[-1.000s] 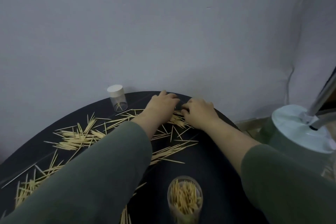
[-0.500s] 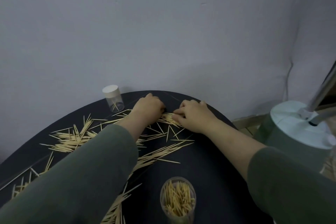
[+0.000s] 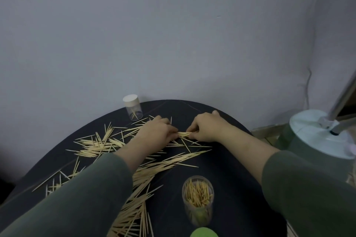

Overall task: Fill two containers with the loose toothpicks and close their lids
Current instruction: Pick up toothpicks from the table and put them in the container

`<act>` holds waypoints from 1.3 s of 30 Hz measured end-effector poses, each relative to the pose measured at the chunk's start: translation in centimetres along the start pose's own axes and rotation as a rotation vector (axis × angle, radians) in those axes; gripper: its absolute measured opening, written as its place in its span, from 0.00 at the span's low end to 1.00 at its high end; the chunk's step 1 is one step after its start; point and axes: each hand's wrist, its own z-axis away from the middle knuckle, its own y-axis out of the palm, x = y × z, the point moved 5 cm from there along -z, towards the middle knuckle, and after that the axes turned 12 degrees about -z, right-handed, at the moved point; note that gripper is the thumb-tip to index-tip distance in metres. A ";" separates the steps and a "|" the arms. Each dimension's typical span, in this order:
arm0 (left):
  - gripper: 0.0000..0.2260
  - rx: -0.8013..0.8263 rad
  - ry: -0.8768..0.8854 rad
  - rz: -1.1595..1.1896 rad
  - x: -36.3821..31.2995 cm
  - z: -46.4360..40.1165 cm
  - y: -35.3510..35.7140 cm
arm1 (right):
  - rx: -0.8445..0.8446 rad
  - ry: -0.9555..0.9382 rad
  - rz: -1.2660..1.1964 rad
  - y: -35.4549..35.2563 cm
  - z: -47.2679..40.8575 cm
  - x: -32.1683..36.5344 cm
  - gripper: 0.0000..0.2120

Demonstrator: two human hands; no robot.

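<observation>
Fingers (image 3: pixel 174 132) of both hands are curled in and pinching the same little bundle of toothpicks (image 3: pixel 184 134) from either end, left hand (image 3: pixel 157 131) and right hand (image 3: pixel 207 130) nearly touching, on the dark counter (image 3: pixel 227 175). Loose toothpicks (image 3: pixel 100 145) lie scattered left of and nearer than the bundle. Nearer the person than the bundle, an open container (image 3: pixel 198 201) stands packed with picks. Far left of the bundle, a lidded container (image 3: pixel 133 107) sits by the wall, nearly empty.

- Your open container (image 3: pixel 198 198) stands at 6 o'clock on the table (image 3: pixel 227 179).
- Your lidded container (image 3: pixel 133 107) sits at 11 o'clock.
- Loose toothpicks (image 3: pixel 100 144) spread between, toward 9 o'clock.
</observation>
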 end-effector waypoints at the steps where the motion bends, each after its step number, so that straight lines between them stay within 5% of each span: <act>1: 0.17 -0.003 0.003 0.000 0.0 0.3 0.0 | 0.009 -0.002 0.009 0.1 0.1 0.2 0.14; 5: 0.17 -0.051 -0.072 0.021 0.8 1.0 0.1 | 0.004 -0.017 0.024 0.3 0.2 0.7 0.16; 12: 0.19 -0.001 -0.508 0.124 4.2 0.5 1.5 | -0.108 0.010 -0.016 0.7 -1.2 0.9 0.17; 27: 0.17 0.037 -0.312 -0.087 5.1 -1.6 2.5 | -0.137 0.032 -0.055 2.6 -6.0 3.3 0.20; 39: 0.16 -0.064 -0.111 0.050 4.2 1.4 1.4 | -0.018 -0.100 -0.066 1.3 -3.1 4.3 0.14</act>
